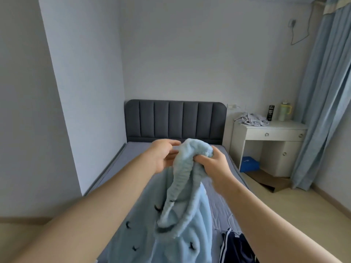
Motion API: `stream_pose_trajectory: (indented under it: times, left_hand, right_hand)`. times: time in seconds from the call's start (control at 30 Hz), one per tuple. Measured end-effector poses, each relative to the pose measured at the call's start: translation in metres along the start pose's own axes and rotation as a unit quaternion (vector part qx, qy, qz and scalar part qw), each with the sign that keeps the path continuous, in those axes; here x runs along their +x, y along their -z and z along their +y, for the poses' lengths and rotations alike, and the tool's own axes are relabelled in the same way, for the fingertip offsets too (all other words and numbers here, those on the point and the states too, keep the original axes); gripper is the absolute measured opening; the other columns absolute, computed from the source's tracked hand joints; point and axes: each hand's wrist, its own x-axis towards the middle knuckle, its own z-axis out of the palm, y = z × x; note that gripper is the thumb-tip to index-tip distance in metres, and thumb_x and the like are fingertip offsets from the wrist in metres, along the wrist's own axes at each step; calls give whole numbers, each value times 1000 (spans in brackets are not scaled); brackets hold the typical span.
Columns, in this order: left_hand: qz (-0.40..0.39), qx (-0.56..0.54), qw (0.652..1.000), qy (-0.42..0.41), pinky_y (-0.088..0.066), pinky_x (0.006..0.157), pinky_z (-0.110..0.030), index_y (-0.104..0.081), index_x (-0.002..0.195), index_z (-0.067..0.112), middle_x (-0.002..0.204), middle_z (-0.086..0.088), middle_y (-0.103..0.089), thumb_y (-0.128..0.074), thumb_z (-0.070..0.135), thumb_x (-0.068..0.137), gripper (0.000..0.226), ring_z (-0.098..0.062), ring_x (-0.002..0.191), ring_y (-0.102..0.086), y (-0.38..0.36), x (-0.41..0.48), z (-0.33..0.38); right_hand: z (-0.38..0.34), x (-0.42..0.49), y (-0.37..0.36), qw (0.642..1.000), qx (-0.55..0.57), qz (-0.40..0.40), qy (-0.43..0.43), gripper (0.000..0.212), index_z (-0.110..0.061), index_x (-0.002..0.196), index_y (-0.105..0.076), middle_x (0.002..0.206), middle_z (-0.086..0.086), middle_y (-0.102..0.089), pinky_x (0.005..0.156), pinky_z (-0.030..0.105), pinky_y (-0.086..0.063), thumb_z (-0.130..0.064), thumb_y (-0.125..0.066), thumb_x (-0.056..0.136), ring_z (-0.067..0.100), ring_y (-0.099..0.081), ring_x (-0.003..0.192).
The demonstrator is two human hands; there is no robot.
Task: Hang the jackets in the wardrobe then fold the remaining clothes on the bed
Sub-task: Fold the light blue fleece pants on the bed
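Head view has the fluffy light-blue fleece garment with little dark motifs held up over the grey mattress of the bed. I'd say folding's barely underway: a crumpled navy white-striped garment is left too, and no wardrobe is in sight. Right hand is clenched on its bunched top edge, while left hand is loose-fingered, just touching the fabric.

The far half of the mattress lies bare up to the headboard. The wall hems in its left edge. Nearer, the blue fleece garment and a dark garment (white-striped) cover the sheet. Open floor separates the bed from the desk.
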Motion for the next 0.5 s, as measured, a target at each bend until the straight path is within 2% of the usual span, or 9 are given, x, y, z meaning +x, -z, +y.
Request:
stream_pose_trajectory:
  times: [0.03, 0.07, 0.1, 0.17, 0.2, 0.27, 0.33, 0.43, 0.5]
  left_hand:
    - [-16, 56, 997, -41, -54, 68, -29, -61, 86, 12, 87, -10, -64, -33, -7, 91, 34, -18, 74, -60, -5, -3, 1]
    - [-41, 164, 981, -99, -53, 77, -32, -61, 92, 15, 98, -10, -63, -33, -9, 90, 37, -18, 83, -61, -5, -9, -1]
    - [-80, 245, 956, -141, -50, 87, -34, -60, 103, 20, 111, -8, -60, -35, -8, 88, 40, -18, 97, -59, -2, -7, -7]
    - [-158, 393, 884, -197, -41, 102, -33, -45, 128, 31, 134, 2, -46, -38, -9, 82, 61, -14, 121, -46, 6, -12, -15]
    - [-180, 414, 870, -200, -39, 104, -31, -36, 135, 34, 138, 7, -41, -40, -9, 79, 71, -12, 126, -41, 11, -12, -20]
    - [-214, 379, 879, -193, -43, 99, -26, -28, 139, 42, 134, 14, -43, -53, -4, 78, 80, -7, 121, -45, 14, -16, -29]
    - [-206, 330, 900, -194, -48, 91, -24, -34, 132, 46, 118, 15, -54, -66, 3, 76, 77, -5, 107, -53, 16, -15, -36]
    - [-117, 251, 931, -239, -47, 75, -21, -56, 109, 29, 89, 1, -62, -65, -2, 80, 43, -12, 78, -55, 18, -6, -38]
    - [-24, 164, 962, -219, -45, 72, -21, -61, 88, 19, 81, 0, -61, -59, -4, 84, 23, -12, 76, -54, 18, -7, -29]
  right_hand:
    - [-2, 1, -1, 999, -26, -19, 1, 24, -22, 84, -57, 81, 0, -64, 60, 21, -52, 1, -61, 82, 10, -61, 73]
    - [-1, 0, -4, 998, -49, -42, -2, 22, -21, 83, -58, 78, 0, -63, 59, 20, -52, 1, -63, 80, 11, -61, 71]
    - [0, -1, -8, 996, -68, -64, -4, 22, -20, 82, -59, 76, 0, -62, 57, 19, -51, 1, -64, 79, 11, -60, 69]
    - [3, -2, -14, 993, -84, -86, -5, 24, -20, 81, -60, 72, -1, -61, 52, 15, -49, 4, -65, 77, 9, -59, 66]
    - [3, -1, -16, 994, -76, -84, -6, 24, -19, 81, -60, 71, -1, -61, 52, 15, -49, 5, -65, 77, 10, -60, 67]
    - [3, 2, -16, 996, -48, -67, -20, 20, -15, 83, -60, 75, 3, -63, 58, 22, -53, 4, -63, 78, 14, -62, 72]
    - [6, 5, -15, 998, -16, -43, -45, 19, -15, 88, -59, 84, 9, -66, 68, 34, -57, 3, -58, 81, 20, -65, 78]
    - [8, 2, -15, 997, 13, -35, -60, 17, -14, 95, -56, 94, 12, -65, 74, 38, -57, -5, -62, 83, 23, -65, 82]
    - [8, -3, -15, 997, 27, -39, -54, 23, -16, 103, -52, 99, 8, -65, 74, 36, -56, -15, -65, 85, 20, -65, 85]
